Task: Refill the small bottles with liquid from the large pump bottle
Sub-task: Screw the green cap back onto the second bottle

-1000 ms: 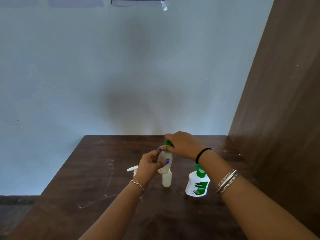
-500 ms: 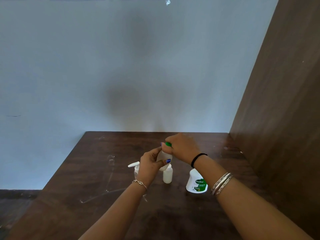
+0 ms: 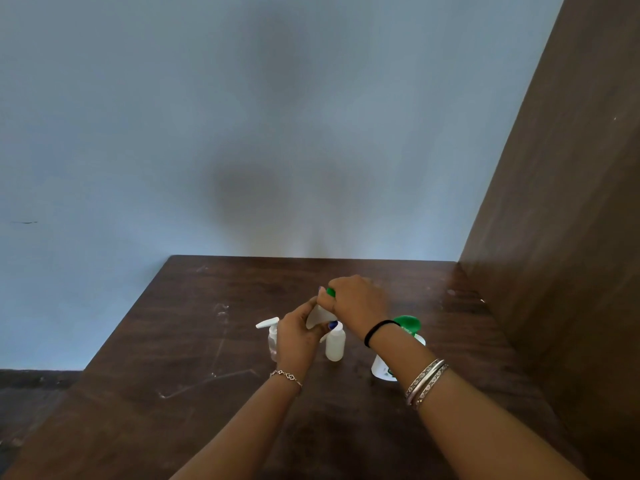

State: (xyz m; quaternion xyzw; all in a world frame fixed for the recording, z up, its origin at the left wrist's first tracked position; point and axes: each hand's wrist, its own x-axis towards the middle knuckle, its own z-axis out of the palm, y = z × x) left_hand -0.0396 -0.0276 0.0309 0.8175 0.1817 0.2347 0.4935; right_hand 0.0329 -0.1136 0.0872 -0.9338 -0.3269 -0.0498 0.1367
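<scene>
My left hand [image 3: 298,336] grips a small translucent bottle [image 3: 319,316] held above the table. My right hand [image 3: 356,301] covers its top and pinches its green cap [image 3: 330,292]. Below them a small white bottle [image 3: 335,342] stands upright on the table. A clear bottle with a white pump head [image 3: 267,323] stands just left of my left hand, mostly hidden by it. The large white pump bottle with a green pump [image 3: 407,325] stands to the right, partly behind my right wrist.
The dark wooden table [image 3: 194,341] meets a pale blue wall at the back. A tall brown wooden panel [image 3: 561,237] closes off the right side. The table's left edge drops to a dark floor.
Both hands stay on the held small bottle; my right hand has turned slightly on the green cap. The camera has tilted, so the large bottle's label is more hidden by my wrist.
</scene>
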